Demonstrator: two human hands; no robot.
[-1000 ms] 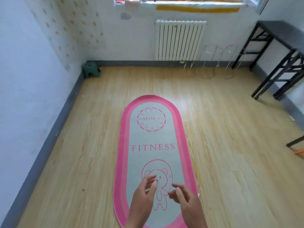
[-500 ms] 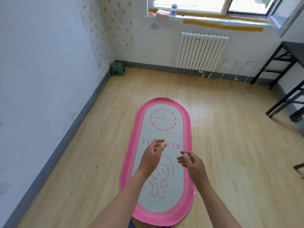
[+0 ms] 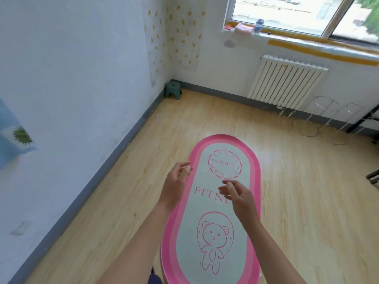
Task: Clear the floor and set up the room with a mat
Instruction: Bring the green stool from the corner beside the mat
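Flat on the wooden floor, the pink fitness mat is lying lengthwise toward the far radiator, as the left hand and right hand are hovering above it, fingers loosely curled, holding nothing.

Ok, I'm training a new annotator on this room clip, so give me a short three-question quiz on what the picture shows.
1. True or false: the pink mat lies unrolled on the wooden floor.
2. Which word is printed inside the round emblem at the mat's far end? A) SPORT B) YOGA C) RELAX
3. Fill in: the green stool stands in the room's far left ___, against the walls.

Key: 1 true; 2 A; 3 corner.
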